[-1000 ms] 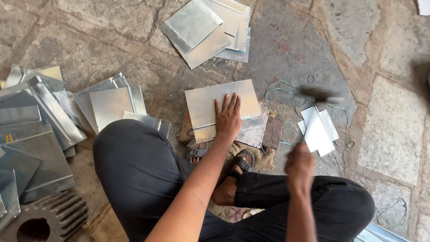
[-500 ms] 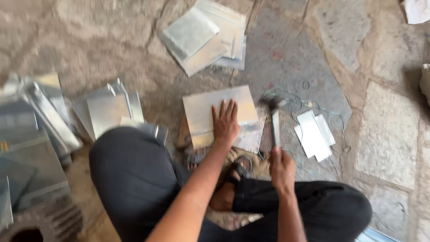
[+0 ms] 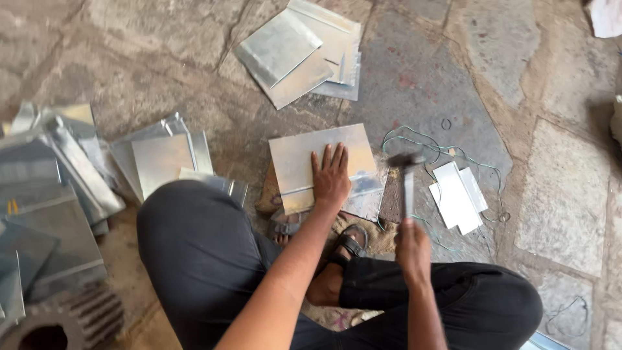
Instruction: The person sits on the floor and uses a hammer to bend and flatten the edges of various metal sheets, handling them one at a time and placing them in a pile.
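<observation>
Stone floor (image 3: 453, 58) fills the frame, big uneven slabs. Person sits cross-legged on it, dark trousers (image 3: 194, 259), sandal (image 3: 350, 243) poking out btwn the knees. Far left, big heap of metal sheets (image 3: 45, 194), overlapping, some bent; another bunch of sheets (image 3: 162, 159) just beside the left knee. Up top, stack of sheets (image 3: 295, 52) lying flat, well apart from the hands. Centre now: square metal sheet (image 3: 304, 162) flat on the floor in front of the feet, a fold line across its near part. Left hand (image 3: 330, 178) pressed flat on it, fingers spread apart, palm down on the sheet's right half. Right hand (image 3: 413, 243) closed round the handle of a hammer (image 3: 407, 175), handle upright in view, head blurred, just off the sheet's right edge. Can't tell if head touches anything. Right of hammer, small white pieces (image 3: 457, 198) stacked, w/ thin green wire (image 3: 447, 152) looping round them. Bottom left corner, ribbed grey casting (image 3: 78, 317) w/ round hole.
</observation>
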